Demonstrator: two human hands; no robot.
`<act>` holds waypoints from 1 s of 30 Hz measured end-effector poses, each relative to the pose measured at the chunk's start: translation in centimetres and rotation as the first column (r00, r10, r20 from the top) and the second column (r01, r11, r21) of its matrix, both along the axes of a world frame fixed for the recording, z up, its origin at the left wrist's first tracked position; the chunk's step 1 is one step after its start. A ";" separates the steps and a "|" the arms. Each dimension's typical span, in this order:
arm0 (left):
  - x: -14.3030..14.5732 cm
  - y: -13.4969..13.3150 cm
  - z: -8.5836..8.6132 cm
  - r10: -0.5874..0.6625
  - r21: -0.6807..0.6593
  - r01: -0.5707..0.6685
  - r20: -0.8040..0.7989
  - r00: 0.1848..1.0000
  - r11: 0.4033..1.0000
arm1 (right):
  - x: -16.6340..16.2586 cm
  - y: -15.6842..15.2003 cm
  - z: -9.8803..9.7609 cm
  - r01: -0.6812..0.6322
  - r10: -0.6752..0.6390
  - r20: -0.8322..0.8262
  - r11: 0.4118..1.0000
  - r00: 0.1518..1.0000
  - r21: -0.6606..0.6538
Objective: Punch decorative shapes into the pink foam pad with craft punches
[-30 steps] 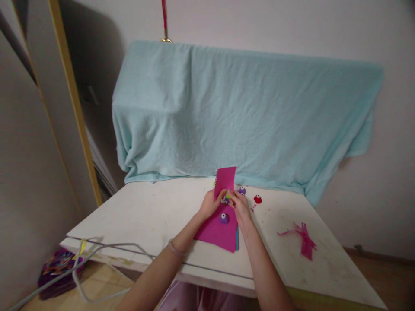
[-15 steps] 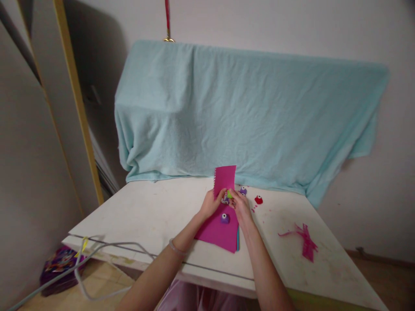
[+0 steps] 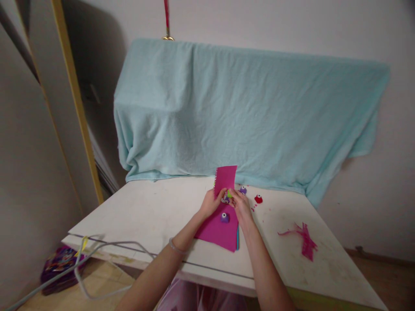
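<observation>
The magenta sheet (image 3: 226, 176) in my hands is plain and flat-toned, its left edge torn into small holes. My left hand (image 3: 210, 203) pinches it; my right hand (image 3: 240, 204) closes its fingers on a lime-green piece (image 3: 229, 193) (mostly hidden). Against half a second ago, that piece shows a smaller green patch; the sheet is nearly unmoved. Above the table (image 3: 155, 207), the sheet's visible length runs away from me, top edge toward the blue cloth (image 3: 253, 116).
</observation>
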State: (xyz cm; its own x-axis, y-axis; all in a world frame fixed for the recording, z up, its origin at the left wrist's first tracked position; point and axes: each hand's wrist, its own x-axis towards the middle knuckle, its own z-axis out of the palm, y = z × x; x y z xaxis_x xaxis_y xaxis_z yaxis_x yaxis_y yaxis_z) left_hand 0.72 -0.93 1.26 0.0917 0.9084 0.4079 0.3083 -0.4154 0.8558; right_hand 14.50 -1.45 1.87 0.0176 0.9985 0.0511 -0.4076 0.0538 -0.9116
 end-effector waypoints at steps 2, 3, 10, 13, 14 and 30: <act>0.0 0.0 0.0 -0.007 0.001 0.007 -0.006 1.000 1.000 | 0.0 0.0 0.1 0.004 -0.004 0.009 1.000 1.000 -0.005; 0.0 0.0 0.0 -0.008 0.000 0.008 -0.007 1.000 1.000 | 0.0 0.0 0.1 0.006 -0.006 0.014 1.000 1.000 -0.009; 0.0 -0.1 0.1 0.000 -0.003 -0.001 -0.002 1.000 1.000 | -0.1 0.0 0.1 0.014 -0.014 0.019 1.000 1.000 -0.015; 0.0 -0.1 0.2 0.008 -0.004 -0.008 -0.002 1.000 1.000 | -0.1 -0.1 0.2 0.019 -0.018 0.033 1.000 0.999 -0.017; -0.1 -0.1 0.2 0.007 -0.003 -0.007 0.000 1.000 1.000 | -0.1 -0.1 0.2 0.021 -0.020 0.034 1.000 0.999 -0.018; 0.0 -0.1 0.1 0.008 -0.011 -0.008 0.016 1.000 1.000 | 0.1 0.1 -0.1 0.011 -0.011 0.022 1.000 1.000 -0.014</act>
State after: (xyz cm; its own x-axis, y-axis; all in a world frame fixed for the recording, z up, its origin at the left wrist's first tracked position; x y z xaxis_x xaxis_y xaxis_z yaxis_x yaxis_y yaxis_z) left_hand 0.74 -1.01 1.32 0.0778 0.9134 0.3995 0.2978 -0.4037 0.8651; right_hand 14.60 -1.33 1.80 0.0278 0.9989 0.0373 -0.3867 0.0452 -0.9211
